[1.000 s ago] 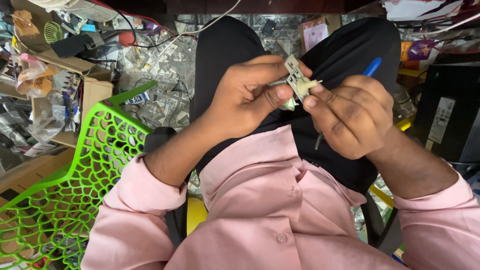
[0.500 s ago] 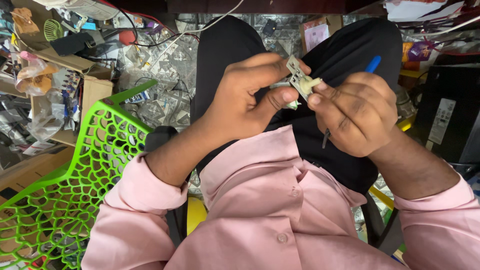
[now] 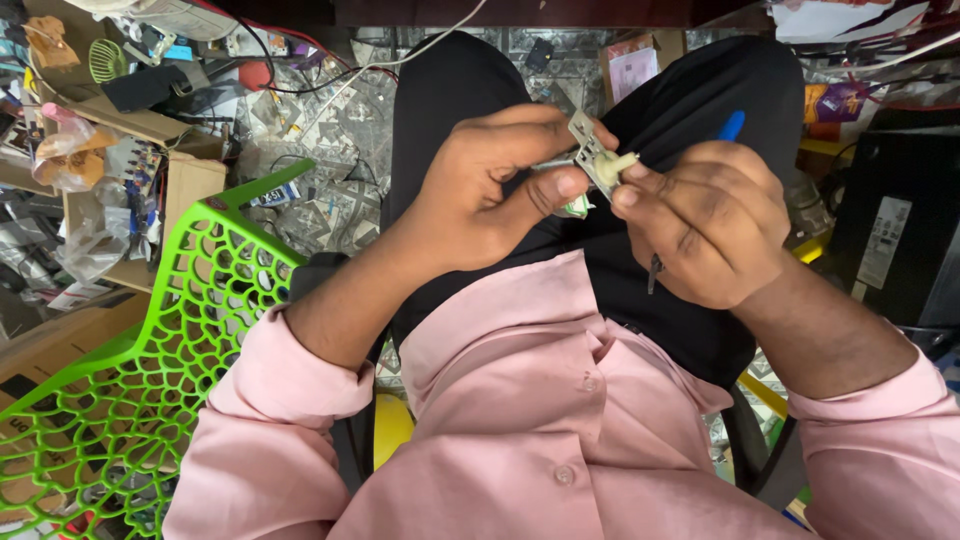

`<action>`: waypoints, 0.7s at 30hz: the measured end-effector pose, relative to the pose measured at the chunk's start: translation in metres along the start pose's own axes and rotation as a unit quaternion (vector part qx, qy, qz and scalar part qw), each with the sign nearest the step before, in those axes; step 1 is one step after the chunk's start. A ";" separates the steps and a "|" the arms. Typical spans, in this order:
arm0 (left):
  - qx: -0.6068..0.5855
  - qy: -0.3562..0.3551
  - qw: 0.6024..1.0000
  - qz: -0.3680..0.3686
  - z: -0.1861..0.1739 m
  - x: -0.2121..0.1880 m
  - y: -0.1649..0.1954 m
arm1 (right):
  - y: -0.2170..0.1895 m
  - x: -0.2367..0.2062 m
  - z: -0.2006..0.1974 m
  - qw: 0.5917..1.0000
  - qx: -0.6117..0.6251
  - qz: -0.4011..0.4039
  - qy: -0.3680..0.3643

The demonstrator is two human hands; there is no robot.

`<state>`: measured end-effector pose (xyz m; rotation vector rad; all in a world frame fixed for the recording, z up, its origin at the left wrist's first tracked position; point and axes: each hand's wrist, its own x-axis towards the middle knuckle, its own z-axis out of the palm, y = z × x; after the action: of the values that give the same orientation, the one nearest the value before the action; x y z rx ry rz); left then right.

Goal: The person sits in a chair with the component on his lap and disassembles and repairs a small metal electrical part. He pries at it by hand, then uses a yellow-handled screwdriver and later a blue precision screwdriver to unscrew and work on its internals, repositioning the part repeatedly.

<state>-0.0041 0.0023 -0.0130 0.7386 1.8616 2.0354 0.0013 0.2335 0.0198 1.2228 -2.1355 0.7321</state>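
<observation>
cluttered floor lay beyond the black-trousered lap [image 3: 470, 120]. above that lap, the left hand [image 3: 490, 190] pinched a small metal part [image 3: 597, 158] steady while the right hand [image 3: 705, 225], fist closed around a blue-handled tool [image 3: 731, 126], touched it.

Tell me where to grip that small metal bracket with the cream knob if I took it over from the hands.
Probably by the flat grey plate of the small metal bracket, pinching its two faces from the upper edge. The left hand already clamps the lower side with thumb and fingers, and the right hand crowds the cream knob, which looks round and would likely turn.
</observation>
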 end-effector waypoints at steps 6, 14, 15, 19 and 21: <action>-0.141 -0.010 0.990 -0.026 0.005 -0.004 -0.012 | 0.002 -0.010 -0.002 0.999 -0.024 -0.017 -0.023; -0.144 0.045 0.988 -0.044 0.022 -0.008 -0.010 | 0.004 -0.023 -0.005 0.996 -0.057 -0.066 -0.033; -0.114 0.047 0.992 -0.028 0.022 -0.007 -0.008 | 0.004 -0.023 -0.005 0.996 -0.054 -0.067 -0.033; 0.004 0.056 0.998 0.018 0.018 -0.005 0.000 | 0.004 -0.023 -0.006 0.994 -0.070 -0.080 -0.035; 0.013 0.065 0.998 0.018 0.020 -0.005 0.005 | 0.004 -0.023 -0.006 0.993 -0.074 -0.088 -0.031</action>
<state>0.0120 0.0161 -0.0086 0.6652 1.9604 2.1317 0.0090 0.2524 0.0071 1.3465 -2.0581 0.4564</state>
